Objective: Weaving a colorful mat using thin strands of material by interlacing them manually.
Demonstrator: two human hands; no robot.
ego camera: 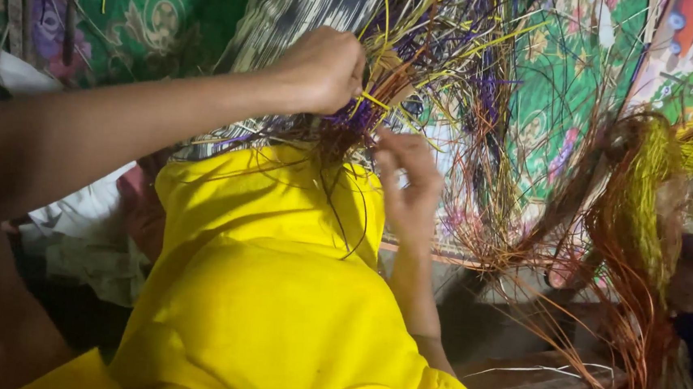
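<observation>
Woven piece: a dense knot of purple, yellow and brown strands (360, 114) sits at the top of the person's yellow-clad knee (280, 214), between the two hands; loose ends fan upward and to the right from it.
Left hand: the left hand (323, 67) comes in from the left on a long outstretched forearm, knuckles up, fist curled; its fingertips pinch a yellow strand (375, 101) right at the knot.
Right hand: the right hand (407, 182) rises from below with the wrist bent and the palm turned toward the work; its fingers are half curled and touch the strands just under the knot, but whether they actually clamp one I cannot tell.
Risk: the free ends are many, thin and crossing, so a hand could likely catch the wrong colour or drag a neighbour out of line; a slackened pinch on the left might let the weave loosen.
Surroundings: a bundle of orange-brown and yellow fibre (644, 240) hangs well to the right; a green patterned cloth (566, 80) lies behind; a striped fabric (294, 12) lies at top centre.
</observation>
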